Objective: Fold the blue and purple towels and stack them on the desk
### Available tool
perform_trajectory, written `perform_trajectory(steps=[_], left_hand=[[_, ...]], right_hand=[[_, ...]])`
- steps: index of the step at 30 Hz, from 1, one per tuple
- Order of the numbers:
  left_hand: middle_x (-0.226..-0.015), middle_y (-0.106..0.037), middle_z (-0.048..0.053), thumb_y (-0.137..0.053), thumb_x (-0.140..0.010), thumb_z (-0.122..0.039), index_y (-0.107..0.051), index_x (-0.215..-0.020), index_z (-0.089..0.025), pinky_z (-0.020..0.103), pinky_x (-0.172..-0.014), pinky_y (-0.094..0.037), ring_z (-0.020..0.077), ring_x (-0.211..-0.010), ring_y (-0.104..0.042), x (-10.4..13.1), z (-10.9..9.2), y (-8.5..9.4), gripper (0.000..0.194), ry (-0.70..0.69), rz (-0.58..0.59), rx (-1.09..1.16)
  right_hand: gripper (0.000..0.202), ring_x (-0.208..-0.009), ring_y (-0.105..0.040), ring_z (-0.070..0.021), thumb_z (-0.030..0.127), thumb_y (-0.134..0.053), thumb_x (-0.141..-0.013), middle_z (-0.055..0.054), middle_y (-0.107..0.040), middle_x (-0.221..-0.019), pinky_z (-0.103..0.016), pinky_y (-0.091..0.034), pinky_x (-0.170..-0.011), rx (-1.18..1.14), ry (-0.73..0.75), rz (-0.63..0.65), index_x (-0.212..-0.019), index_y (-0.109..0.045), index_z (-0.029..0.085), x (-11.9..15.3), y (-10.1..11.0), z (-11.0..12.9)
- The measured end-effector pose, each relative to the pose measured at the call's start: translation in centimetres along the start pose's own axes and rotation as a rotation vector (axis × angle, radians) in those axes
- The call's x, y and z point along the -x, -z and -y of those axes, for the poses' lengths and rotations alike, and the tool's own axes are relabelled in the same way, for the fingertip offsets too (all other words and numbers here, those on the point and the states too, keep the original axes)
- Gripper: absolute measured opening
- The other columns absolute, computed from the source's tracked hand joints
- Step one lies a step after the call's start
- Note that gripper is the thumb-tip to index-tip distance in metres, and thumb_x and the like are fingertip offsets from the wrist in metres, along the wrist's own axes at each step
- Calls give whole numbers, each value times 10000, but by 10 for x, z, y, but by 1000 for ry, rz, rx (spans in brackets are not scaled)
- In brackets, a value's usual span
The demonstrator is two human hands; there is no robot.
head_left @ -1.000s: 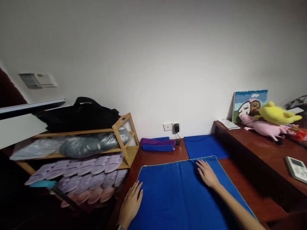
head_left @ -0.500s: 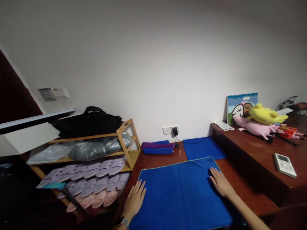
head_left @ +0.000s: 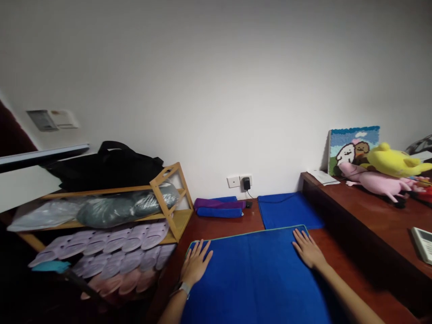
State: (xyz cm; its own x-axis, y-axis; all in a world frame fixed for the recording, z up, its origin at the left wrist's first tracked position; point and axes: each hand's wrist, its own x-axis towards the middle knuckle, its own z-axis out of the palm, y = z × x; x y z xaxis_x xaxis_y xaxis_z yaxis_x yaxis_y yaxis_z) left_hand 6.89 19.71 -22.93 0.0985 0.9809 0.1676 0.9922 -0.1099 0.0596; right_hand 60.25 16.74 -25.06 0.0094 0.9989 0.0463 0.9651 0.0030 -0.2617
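A blue cloth (head_left: 251,274) with a light green edge lies spread out flat on the reddish-brown table. My left hand (head_left: 196,265) rests palm down on its far left corner, fingers apart. On the far right corner lies my right hand (head_left: 308,249), also flat with the fingers stretched out. Behind the spread cloth sits a folded blue cloth (head_left: 286,210). To its left are rolled purple and blue cloths (head_left: 219,207). The near edge of the spread cloth runs out of view.
A wooden shoe rack (head_left: 175,202) with several lilac slippers (head_left: 131,240) and a black bag (head_left: 111,168) stands left. On the raised desk (head_left: 378,225) at right are plush toys (head_left: 378,180), a picture (head_left: 354,150) and a white device (head_left: 423,243). A black adapter (head_left: 246,183) is plugged into the wall.
My left hand has slid forward along the cloth's left edge to its far corner. My right hand has moved slightly forward. The view has shifted a little.
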Motion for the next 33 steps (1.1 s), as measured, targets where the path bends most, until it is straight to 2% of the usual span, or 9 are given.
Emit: perform_trajectory(steps=[4, 12, 16, 20, 22, 24, 26, 28, 33], left_hand=[[-1656, -326, 80, -340, -1020, -585, -392, -1562, -305, 534, -1239, -196, 285, -1546, -248, -1, 7, -3, 612, -21, -45, -10], [-1582, -455, 158, -271, -1042, -403, -542, -1460, -107, 457, -1224, -307, 279, -1478, -402, 15, -6, 25, 580, 5, -97, 62], [-1583, -470, 100, -269, -1053, -438, -535, -1474, -174, 444, -1237, -294, 265, -1486, -388, 61, -25, 29, 564, -96, -143, 97], [-1660, -341, 8, -317, -1057, -508, -368, -1569, -353, 487, -1250, -237, 260, -1526, -304, 109, -81, 18, 538, -292, -66, 144], [-1675, -300, 13, -328, -1052, -534, -301, -1590, -371, 506, -1252, -210, 270, -1539, -271, 122, -103, 14, 563, -314, -26, 146], [-1677, -290, 22, -323, -1046, -558, -283, -1594, -375, 518, -1250, -199, 278, -1545, -254, 128, -107, 14, 579, -283, 0, 136], [-1678, -281, 13, -312, -1040, -585, -284, -1588, -393, 521, -1245, -204, 280, -1544, -254, 131, -90, 18, 582, -235, 27, 119], [-1675, -280, 8, -309, -1030, -612, -298, -1580, -399, 522, -1241, -211, 280, -1542, -258, 133, -58, 23, 590, -168, 41, 98], [-1671, -277, 22, -336, -1008, -625, -328, -1573, -362, 511, -1241, -222, 264, -1545, -246, 142, 13, 31, 623, -25, 37, 61]], right_hand=[[729, -1563, -130, -200, 573, -204, -1009, -30, -213, -1683, -427, -106, -1275, 29, -40, -2, -1620, -236, 177, 4, -2, -32], [704, -1562, -147, -230, 502, -199, -1008, -56, -239, -1678, -457, -97, -1269, 82, -97, 8, -1615, -260, 150, 13, 16, -16], [692, -1565, -131, -237, 463, -163, -1023, -87, -232, -1672, -458, -61, -1271, 84, -7, -87, -1593, -311, 100, 48, 17, 31], [701, -1562, -149, -225, 548, -140, -1038, -38, -216, -1674, -439, -91, -1275, -59, 196, -43, -1611, -278, 168, 98, 1, 117], [701, -1558, -166, -227, 574, -145, -1037, -26, -220, -1672, -442, -114, -1275, -109, 259, -8, -1618, -260, 199, 115, -6, 153], [706, -1555, -181, -234, 582, -157, -1035, -38, -230, -1667, -446, -126, -1274, -122, 272, 17, -1615, -268, 196, 125, -10, 170], [713, -1552, -188, -237, 582, -169, -1033, -56, -238, -1662, -448, -128, -1274, -106, 242, 25, -1610, -282, 180, 129, -9, 164], [715, -1552, -188, -238, 577, -182, -1028, -60, -242, -1660, -449, -129, -1273, -72, 186, 23, -1607, -291, 171, 131, -6, 136], [727, -1549, -191, -249, 571, -244, -995, -56, -265, -1658, -466, -139, -1270, 32, -23, 10, -1601, -314, 176, 143, 7, 21]])
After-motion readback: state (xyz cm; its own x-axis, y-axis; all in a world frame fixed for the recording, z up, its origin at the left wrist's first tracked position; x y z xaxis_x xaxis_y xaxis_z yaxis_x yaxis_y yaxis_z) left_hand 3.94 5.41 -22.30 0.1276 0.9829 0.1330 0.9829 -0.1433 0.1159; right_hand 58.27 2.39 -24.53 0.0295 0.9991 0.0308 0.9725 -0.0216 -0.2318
